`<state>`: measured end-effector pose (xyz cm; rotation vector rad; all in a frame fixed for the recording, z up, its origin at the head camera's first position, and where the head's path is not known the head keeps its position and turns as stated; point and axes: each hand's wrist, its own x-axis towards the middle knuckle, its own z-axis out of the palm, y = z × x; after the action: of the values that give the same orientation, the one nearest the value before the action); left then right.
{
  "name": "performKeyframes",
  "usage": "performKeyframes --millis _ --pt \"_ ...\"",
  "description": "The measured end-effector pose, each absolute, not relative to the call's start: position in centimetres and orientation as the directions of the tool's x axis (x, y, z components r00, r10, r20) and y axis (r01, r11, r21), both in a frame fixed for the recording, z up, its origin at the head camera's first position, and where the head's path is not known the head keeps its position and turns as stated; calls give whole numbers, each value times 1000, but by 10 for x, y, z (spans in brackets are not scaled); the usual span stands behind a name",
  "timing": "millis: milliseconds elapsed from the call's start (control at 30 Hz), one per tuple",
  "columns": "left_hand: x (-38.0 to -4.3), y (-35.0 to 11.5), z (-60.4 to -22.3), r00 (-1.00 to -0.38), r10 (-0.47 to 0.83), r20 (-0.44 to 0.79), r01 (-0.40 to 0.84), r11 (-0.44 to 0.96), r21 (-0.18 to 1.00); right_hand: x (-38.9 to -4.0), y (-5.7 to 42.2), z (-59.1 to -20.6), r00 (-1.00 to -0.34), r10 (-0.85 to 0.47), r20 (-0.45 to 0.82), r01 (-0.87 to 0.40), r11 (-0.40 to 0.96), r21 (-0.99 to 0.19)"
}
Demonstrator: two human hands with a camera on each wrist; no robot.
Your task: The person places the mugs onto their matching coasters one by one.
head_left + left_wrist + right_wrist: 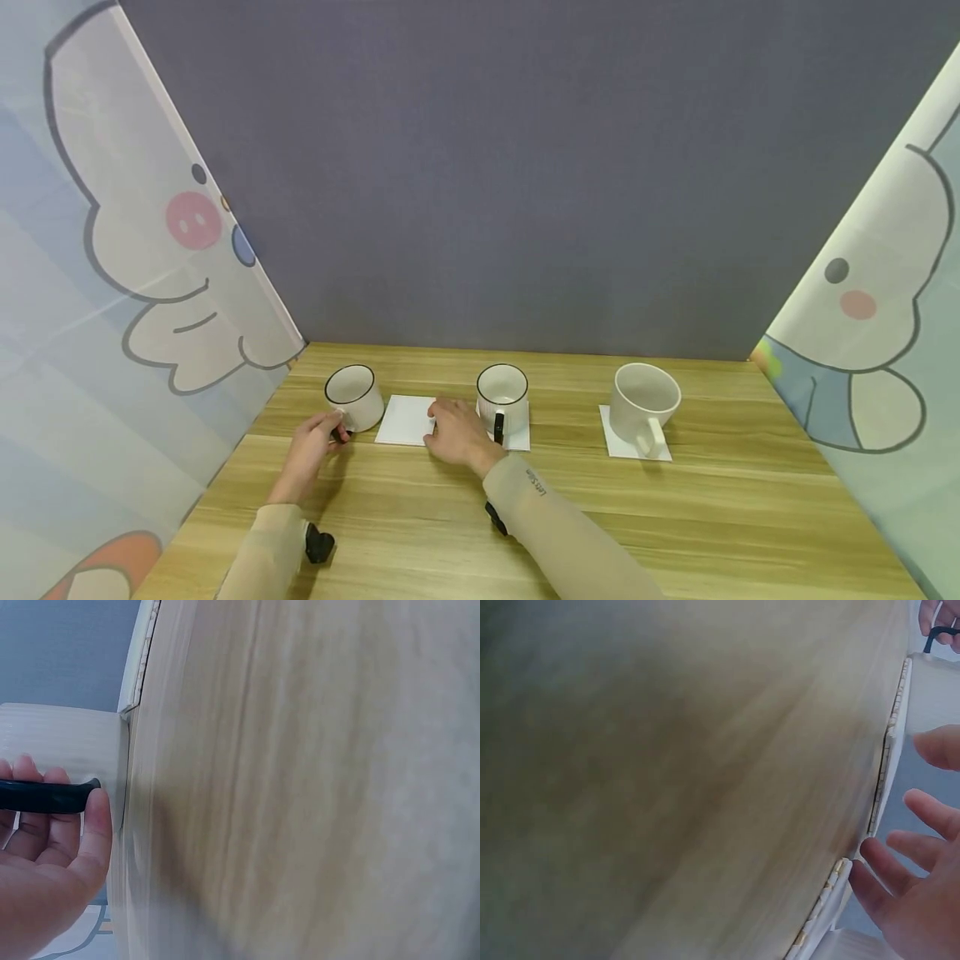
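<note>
My left hand (309,442) grips the black handle (49,796) of a white, black-rimmed mug (362,407) at the left of the table. In the left wrist view the fingers and thumb curl round that handle. A square white coaster (403,422) lies just right of this mug. Over the coaster's right side reaches my right hand (456,433), its fingers spread and relaxed in the right wrist view, holding nothing. Beside it stands a second black-rimmed white mug (491,410) on its own coaster (519,438), black handle toward me.
Further right, a larger plain white mug (632,408) stands on another white coaster (622,447), handle facing me. The wooden table (735,500) meets a grey panel (525,183) at the back. Cartoon-printed curtains (150,342) hang on both sides.
</note>
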<state>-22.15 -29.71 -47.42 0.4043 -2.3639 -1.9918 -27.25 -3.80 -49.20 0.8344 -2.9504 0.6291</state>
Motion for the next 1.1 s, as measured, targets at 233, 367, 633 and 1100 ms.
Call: performKeyframes --millis 233,367,633,1100 --pt "-222 -299 -481 -968 -221 -121 -161 169 972 -272 -39 -495 -867 -491 91 -486 788 -379" --pt "-222 -298 -482 -968 -227 -107 -148 175 973 -272 -41 -496 -869 -488 81 -479 791 -381" --pt "-221 -296 -481 -969 -230 -90 -132 178 975 -274 -42 -497 -879 -473 52 -456 807 -375" --pt "-224 -300 -482 -968 -220 -124 -157 140 978 -275 -45 -494 -891 -454 -1 -422 830 -365"
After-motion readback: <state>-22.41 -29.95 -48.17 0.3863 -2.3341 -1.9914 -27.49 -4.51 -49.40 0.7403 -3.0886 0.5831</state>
